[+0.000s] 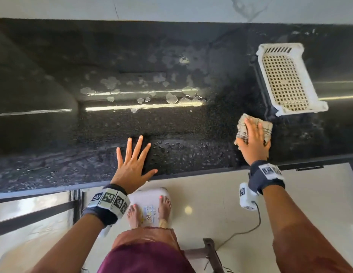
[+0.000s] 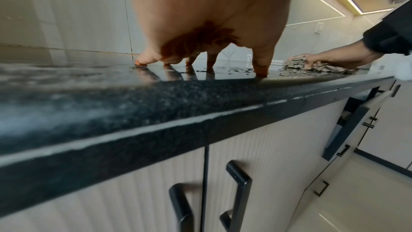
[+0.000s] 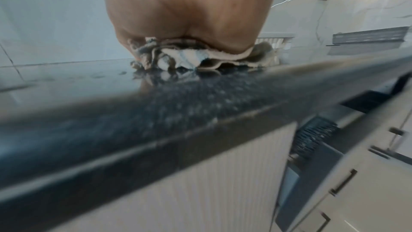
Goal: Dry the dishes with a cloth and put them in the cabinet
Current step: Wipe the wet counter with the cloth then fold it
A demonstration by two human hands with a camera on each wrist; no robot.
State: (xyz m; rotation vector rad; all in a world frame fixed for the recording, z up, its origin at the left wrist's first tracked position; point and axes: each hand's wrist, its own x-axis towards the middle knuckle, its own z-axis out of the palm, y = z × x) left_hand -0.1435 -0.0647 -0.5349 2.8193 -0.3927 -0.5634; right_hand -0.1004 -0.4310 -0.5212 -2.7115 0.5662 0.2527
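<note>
My right hand [image 1: 253,137] lies flat on a crumpled beige cloth [image 1: 242,127] and presses it onto the wet black granite counter [image 1: 171,123] near the front edge. In the right wrist view the cloth [image 3: 200,57] bunches under my palm. My left hand [image 1: 132,162] rests on the counter to the left, fingers straight and spread; the left wrist view has its fingertips [image 2: 260,70] touching the stone. No dish is in sight. An empty white plastic basket [image 1: 286,79] stands just beyond the cloth.
Water patches [image 1: 152,91] shine across the middle of the counter. Below the counter edge are cream cabinet doors with black handles [image 2: 236,195]; one drawer [image 2: 347,126] to the right stands ajar. I stand on a white stool [image 1: 150,205] on the tiled floor.
</note>
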